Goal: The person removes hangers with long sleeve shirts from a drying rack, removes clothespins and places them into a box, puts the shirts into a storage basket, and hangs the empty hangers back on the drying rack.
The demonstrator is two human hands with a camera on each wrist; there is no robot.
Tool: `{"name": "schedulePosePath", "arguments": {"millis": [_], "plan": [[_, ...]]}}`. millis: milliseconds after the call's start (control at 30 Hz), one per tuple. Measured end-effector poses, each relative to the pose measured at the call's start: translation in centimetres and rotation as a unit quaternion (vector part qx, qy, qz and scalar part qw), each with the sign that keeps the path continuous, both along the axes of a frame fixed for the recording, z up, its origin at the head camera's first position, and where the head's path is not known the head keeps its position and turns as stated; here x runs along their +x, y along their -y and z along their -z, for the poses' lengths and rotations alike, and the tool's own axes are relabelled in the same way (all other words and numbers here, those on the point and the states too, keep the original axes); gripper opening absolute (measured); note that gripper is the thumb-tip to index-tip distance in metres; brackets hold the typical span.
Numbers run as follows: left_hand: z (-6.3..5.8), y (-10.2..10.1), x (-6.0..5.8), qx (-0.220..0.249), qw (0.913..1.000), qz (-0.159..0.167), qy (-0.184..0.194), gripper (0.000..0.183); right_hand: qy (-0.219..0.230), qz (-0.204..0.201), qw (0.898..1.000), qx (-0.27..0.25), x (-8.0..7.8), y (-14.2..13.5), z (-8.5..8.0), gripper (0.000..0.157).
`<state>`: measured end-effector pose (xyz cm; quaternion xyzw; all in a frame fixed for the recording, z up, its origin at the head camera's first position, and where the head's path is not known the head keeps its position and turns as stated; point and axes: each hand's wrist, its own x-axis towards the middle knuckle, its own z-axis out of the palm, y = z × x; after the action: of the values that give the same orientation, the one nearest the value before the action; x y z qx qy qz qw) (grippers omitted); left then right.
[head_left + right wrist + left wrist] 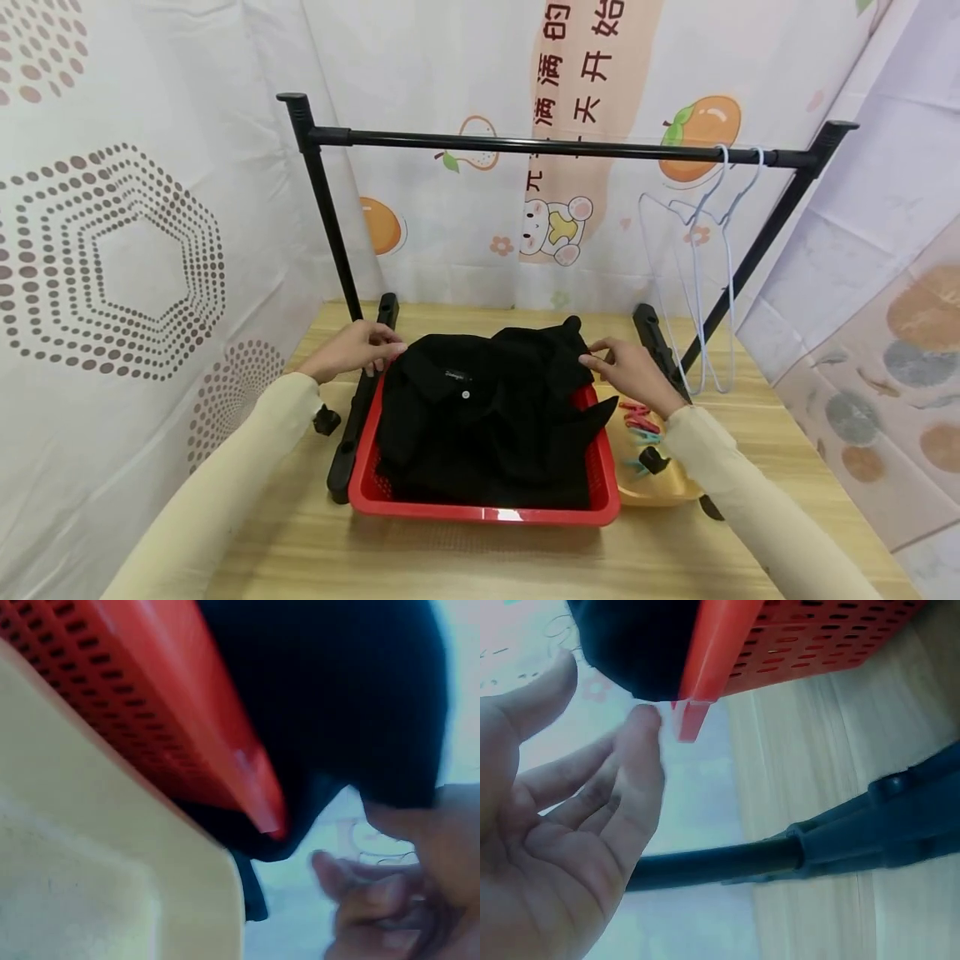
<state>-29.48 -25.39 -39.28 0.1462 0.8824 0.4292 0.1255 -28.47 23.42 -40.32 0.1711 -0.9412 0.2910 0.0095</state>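
Observation:
A black shirt [480, 417] with a white button and a collar label lies bunched in a red basket [483, 514], part of it spilling over the far rim. At its far left corner is my left hand [356, 350], fingers slightly bent. In the left wrist view the thumb and fingers [634, 750] stand apart with no cloth between them, close by the basket's corner. My right hand [630, 371] is at the shirt's far right edge. The right wrist view has its thumb right at the cloth's edge, its other fingers [367, 900] loosely bent below and away from it.
A black rack [480, 143] spans behind the basket, its feet on the wooden table [420, 562]. Two pale hangers [697, 250] hang at its right end. Beside the basket, a yellow tray [660, 500] holds several pink and teal clothespins [641, 419]. Printed curtains surround the table.

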Motion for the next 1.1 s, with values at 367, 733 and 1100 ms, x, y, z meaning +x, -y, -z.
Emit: {"name": "schedulePosePath", "arguments": {"millis": [367,733,1100], "plan": [[-0.1,-2.2,-1.7,-0.039,0.9989,0.021,0.013,0.048,0.046,-0.016,0.998,0.027,-2.4,1.0,1.2,0.025],[-0.8,-2.6,-1.3,-0.024,0.9977,-0.025,-0.058,0.02,-0.086,0.024,0.992,-0.091,-2.3,2.0,-0.6,0.017],[-3.6,-2.1,4.4,0.011,0.9597,0.033,-0.279,0.011,-0.169,-0.079,0.957,-0.224,4.5,3.3,-4.5,0.013]]}}
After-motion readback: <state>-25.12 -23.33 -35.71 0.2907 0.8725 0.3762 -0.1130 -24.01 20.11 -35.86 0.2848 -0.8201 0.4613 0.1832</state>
